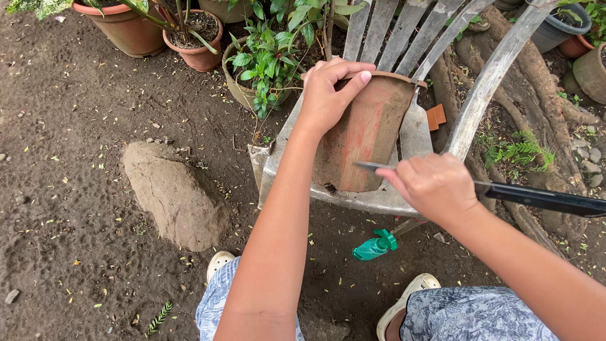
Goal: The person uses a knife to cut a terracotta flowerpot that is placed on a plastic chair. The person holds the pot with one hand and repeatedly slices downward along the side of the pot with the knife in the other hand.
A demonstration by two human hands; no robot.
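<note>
Head view: centre of frame, you lean over a grey chair (pixel 404 136)
Left hand (pixel 328 95): clasps the terracotta pot (pixel 366 136) rim, pot tilted on the seat
Right hand (pixel 435 188): clenched on a black-handled blade (pixel 379 167), tip touching the pot's lower right side
Axis: pot runs upper right to lower left

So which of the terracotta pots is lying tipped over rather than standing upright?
The terracotta pot on the grey chair, gripped at its rim by the left hand; the others stand planted on soil.

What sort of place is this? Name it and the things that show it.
Most likely a home garden or backyard: bare soil ground, potted plants, exposed tree roots, and a weathered chair serving as a stand.
</note>
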